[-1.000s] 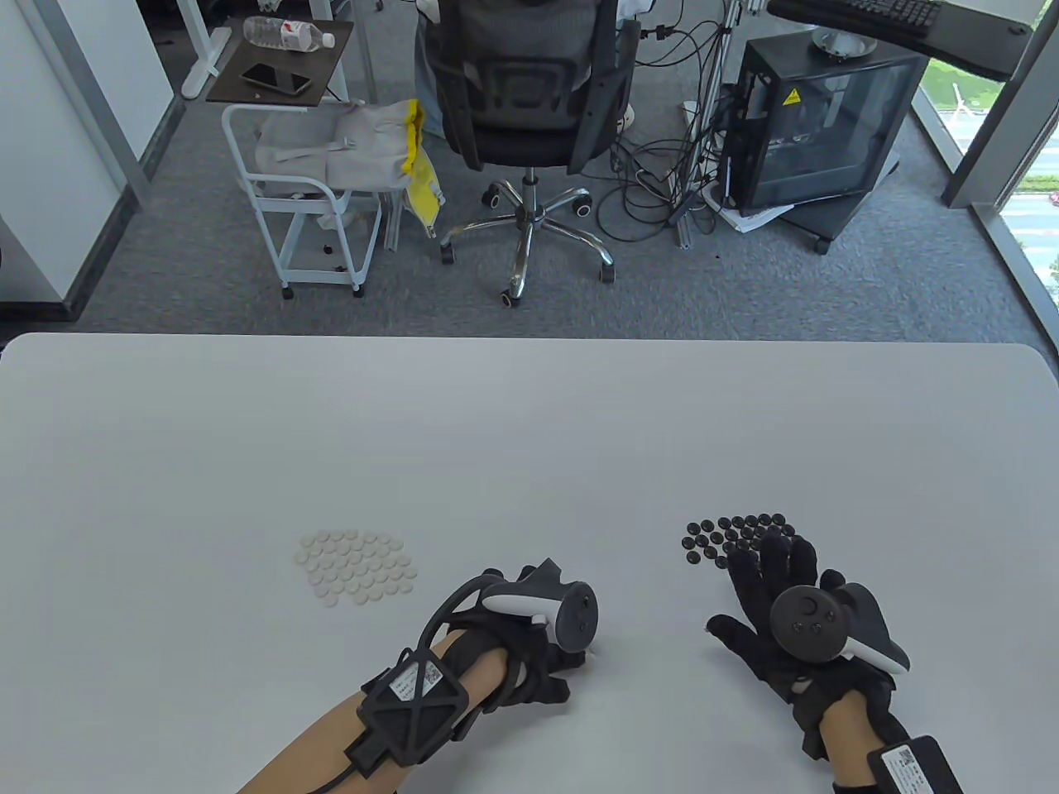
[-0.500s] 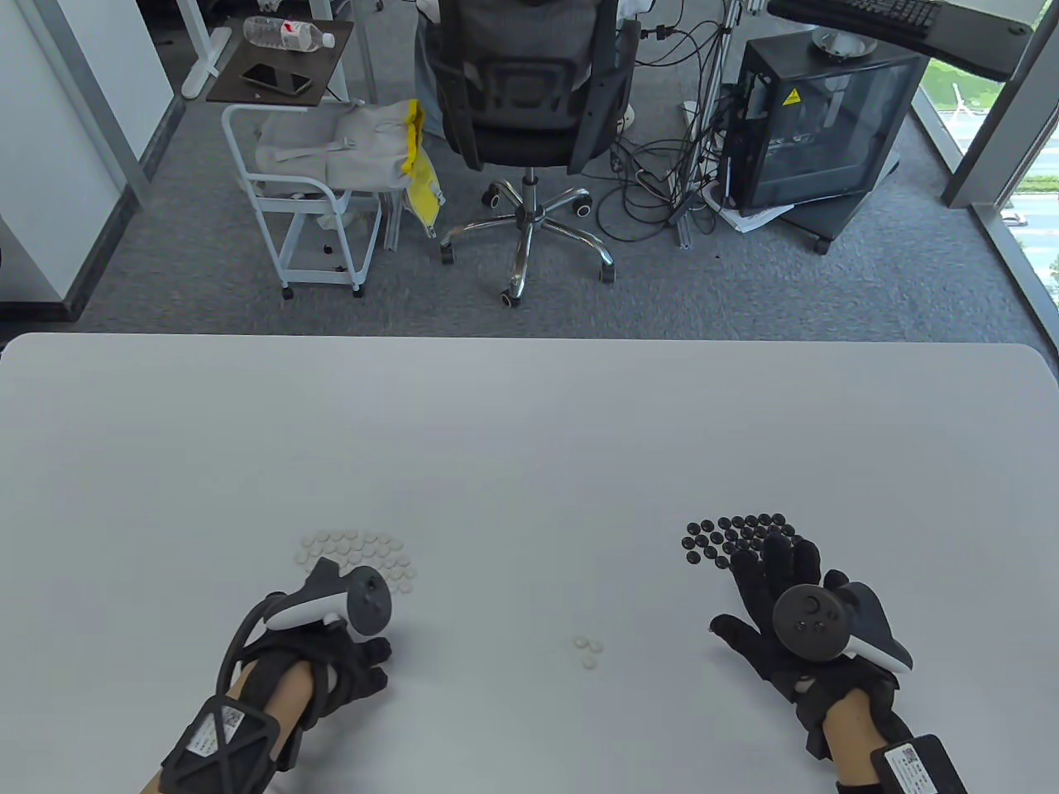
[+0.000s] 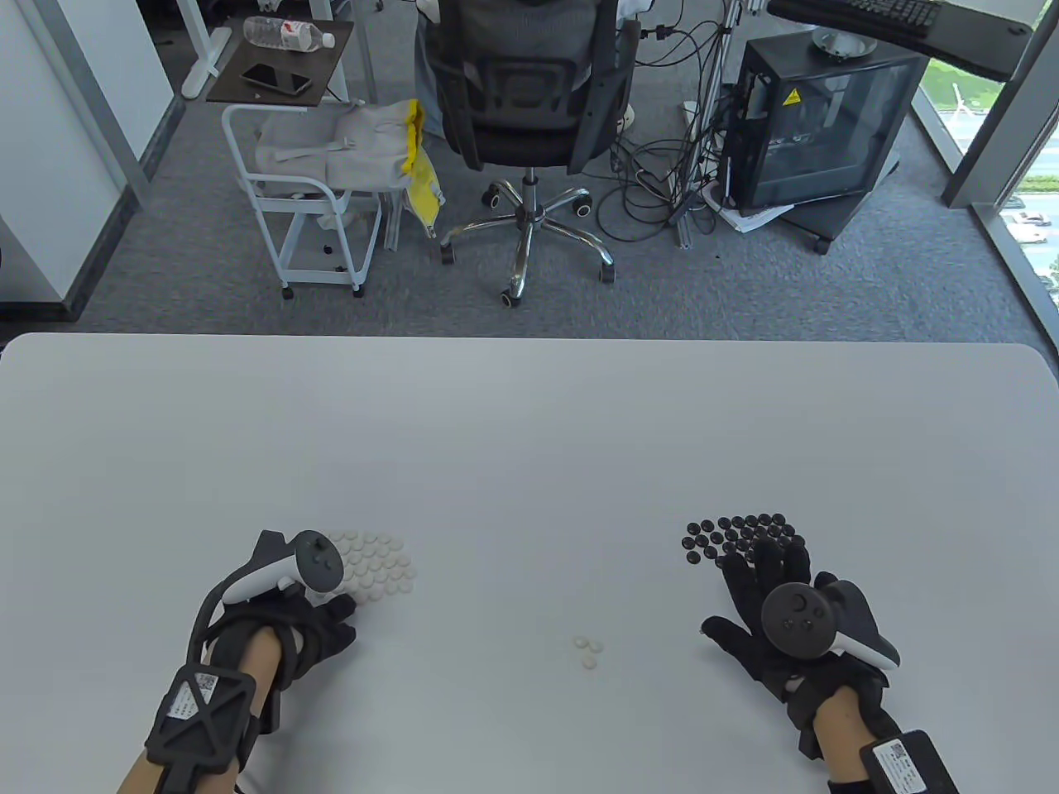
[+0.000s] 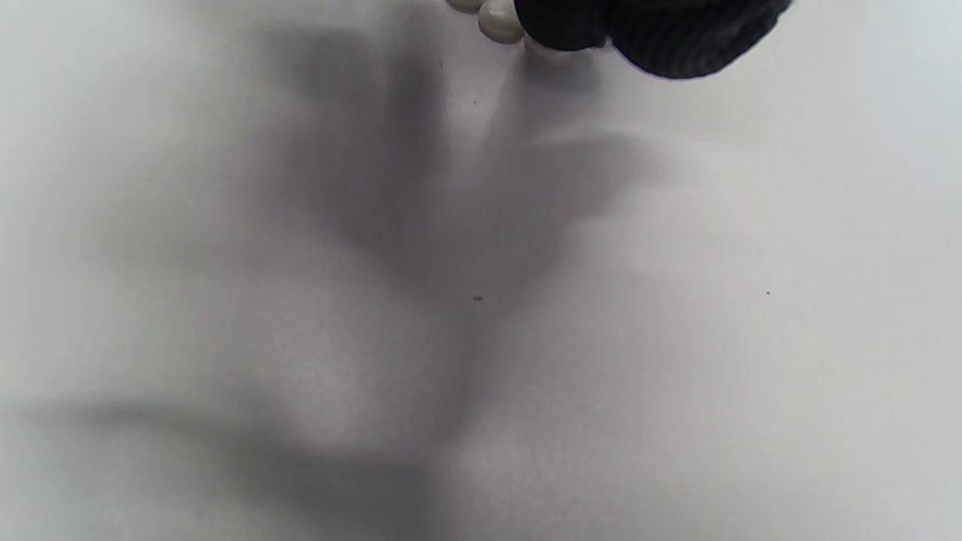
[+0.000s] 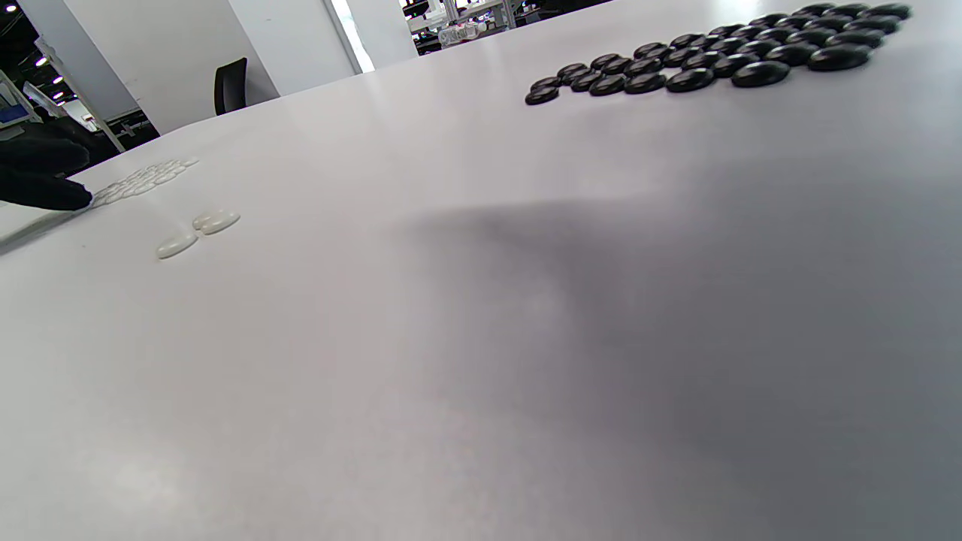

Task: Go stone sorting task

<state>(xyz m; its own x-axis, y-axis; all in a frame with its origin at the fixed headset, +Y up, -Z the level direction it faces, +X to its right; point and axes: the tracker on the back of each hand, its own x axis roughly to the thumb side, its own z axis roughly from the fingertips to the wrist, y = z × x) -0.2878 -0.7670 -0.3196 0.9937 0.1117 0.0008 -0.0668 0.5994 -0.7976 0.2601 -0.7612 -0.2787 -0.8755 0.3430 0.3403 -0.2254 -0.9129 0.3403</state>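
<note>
Table: left hand hides part of white stones.

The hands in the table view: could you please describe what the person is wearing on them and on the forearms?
Both hands, left hand and right hand, wear black sensor gloves. A dark grey, round-faced tracker with a white handle is strapped to the back of each. Each forearm carries a black plate with a white QR-code label; the left one is cross-braced, with a black cable looping up toward the tracker. No sleeves.
</note>
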